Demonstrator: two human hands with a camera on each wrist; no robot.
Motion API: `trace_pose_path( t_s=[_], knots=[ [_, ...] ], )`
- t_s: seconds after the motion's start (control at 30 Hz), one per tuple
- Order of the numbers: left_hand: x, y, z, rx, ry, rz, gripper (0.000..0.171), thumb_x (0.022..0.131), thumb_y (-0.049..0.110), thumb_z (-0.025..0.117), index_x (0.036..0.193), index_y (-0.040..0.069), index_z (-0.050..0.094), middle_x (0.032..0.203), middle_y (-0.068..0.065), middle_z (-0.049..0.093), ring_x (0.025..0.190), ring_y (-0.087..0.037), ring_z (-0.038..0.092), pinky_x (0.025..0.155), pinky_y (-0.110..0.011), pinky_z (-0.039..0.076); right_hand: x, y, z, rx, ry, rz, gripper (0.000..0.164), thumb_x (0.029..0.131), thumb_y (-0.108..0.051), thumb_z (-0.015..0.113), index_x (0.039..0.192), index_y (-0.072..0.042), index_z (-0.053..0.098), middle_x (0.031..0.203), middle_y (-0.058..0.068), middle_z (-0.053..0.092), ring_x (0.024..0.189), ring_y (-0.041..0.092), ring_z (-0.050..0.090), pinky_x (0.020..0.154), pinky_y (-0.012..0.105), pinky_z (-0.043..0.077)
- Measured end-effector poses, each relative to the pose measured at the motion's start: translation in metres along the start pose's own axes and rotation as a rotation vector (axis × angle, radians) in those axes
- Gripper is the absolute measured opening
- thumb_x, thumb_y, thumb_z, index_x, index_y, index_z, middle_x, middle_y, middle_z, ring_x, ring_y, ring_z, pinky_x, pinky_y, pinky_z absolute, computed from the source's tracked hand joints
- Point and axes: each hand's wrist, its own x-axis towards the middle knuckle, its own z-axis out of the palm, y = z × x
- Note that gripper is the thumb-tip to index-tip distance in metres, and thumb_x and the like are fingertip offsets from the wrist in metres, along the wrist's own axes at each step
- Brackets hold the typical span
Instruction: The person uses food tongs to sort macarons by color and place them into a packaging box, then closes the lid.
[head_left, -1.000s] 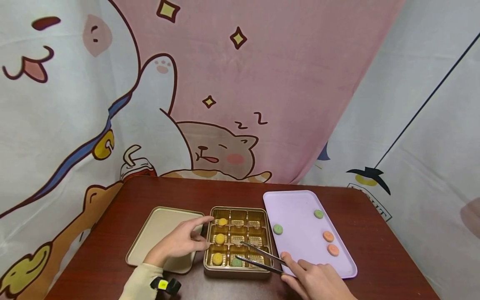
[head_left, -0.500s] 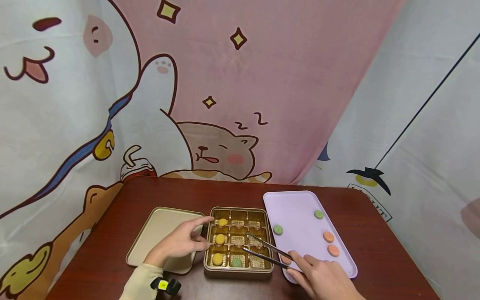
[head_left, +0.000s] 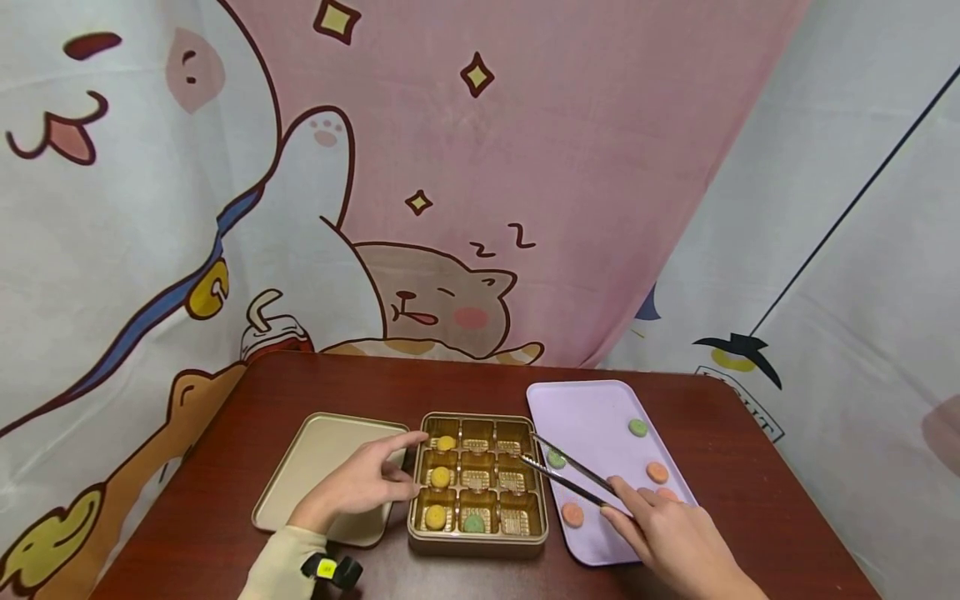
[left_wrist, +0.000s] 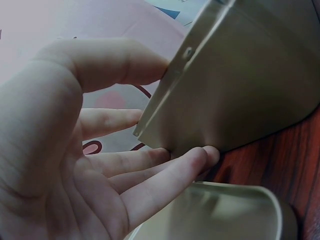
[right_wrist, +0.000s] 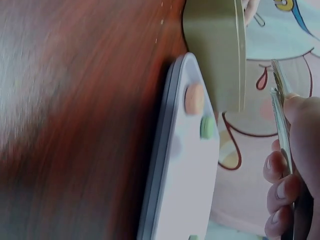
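My left hand (head_left: 367, 475) rests at the left side of a gold tin (head_left: 476, 543), its fingertips touching the wall and its thumb by the rim in the left wrist view. The tin has a divided insert. Its left column holds yellow macarons (head_left: 440, 477), and a green macaron (head_left: 473, 523) sits in the near middle compartment. My right hand (head_left: 671, 533) grips metal tongs (head_left: 567, 483). Their tips are parted with nothing between them, over the tin's right edge. A second green macaron (head_left: 556, 458) on the lilac tray (head_left: 592, 417) is partly behind the tongs.
Orange macarons (head_left: 572, 514) and another green macaron (head_left: 637, 427) also lie on the tray, right of the tin. The tin's flat lid (head_left: 322, 450) lies to the left, partly under my left forearm in the head view. A printed cloth (head_left: 600, 167) hangs behind the table.
My right hand has moved the tongs up and right, from over the green macaron in the tin to the tray side. An orange macaron at the tray's near left is uncovered. My left hand stays.
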Motion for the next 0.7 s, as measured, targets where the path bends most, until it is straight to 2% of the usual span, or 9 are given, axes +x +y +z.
trace_pose_path(
  t_s=[0.2,0.3,0.43,0.57,0.7],
  knots=[
    [0.000,0.001,0.000,0.008,0.002,-0.002,0.079,0.091,0.009,0.080,0.159,0.003,0.041,0.161,-0.032,0.037,0.095,-0.019,0.076,0.079,-0.026,0.062,-0.004,0.012,0.003,-0.019,-0.094,0.140,0.031,0.090,-0.039,0.082,0.114,-0.021,0.076,0.080,-0.009,0.071,0.063,0.009,0.065,0.042,0.032,0.044],
    [0.000,0.001,0.000,0.007,0.001,-0.002,0.079,0.091,0.010,0.080,0.159,0.003,0.041,0.161,-0.032,0.037,0.095,-0.019,0.076,0.079,-0.026,0.062,-0.007,0.017,0.007,-0.011,-0.121,0.179,0.031,0.090,-0.039,0.081,0.114,-0.020,0.076,0.086,-0.004,0.075,0.063,0.013,0.067,0.043,0.034,0.045],
    [0.000,0.001,0.000,0.011,0.000,-0.002,0.079,0.091,0.010,0.080,0.159,0.003,0.041,0.161,-0.032,0.037,0.095,-0.019,0.076,0.080,-0.026,0.062,-0.010,0.022,0.010,-0.008,-0.169,0.217,0.029,0.092,-0.039,0.080,0.113,-0.020,0.075,0.083,-0.004,0.074,0.062,0.012,0.064,0.043,0.034,0.044],
    [0.000,0.001,0.000,0.020,0.004,0.000,0.079,0.090,0.010,0.080,0.159,0.003,0.041,0.161,-0.032,0.038,0.094,-0.019,0.076,0.080,-0.026,0.062,-0.011,0.025,0.012,0.001,-0.271,0.278,0.028,0.095,-0.043,0.076,0.112,-0.021,0.073,0.080,-0.005,0.070,0.062,0.010,0.061,0.045,0.034,0.045],
    [0.000,0.001,0.000,0.019,0.004,0.001,0.079,0.090,0.010,0.080,0.159,0.003,0.041,0.161,-0.032,0.038,0.094,-0.019,0.076,0.079,-0.026,0.062,-0.012,0.026,0.014,0.019,-0.414,0.345,0.037,0.099,-0.049,0.070,0.118,-0.018,0.074,0.091,0.001,0.073,0.072,0.014,0.066,0.052,0.040,0.054]
  ],
)
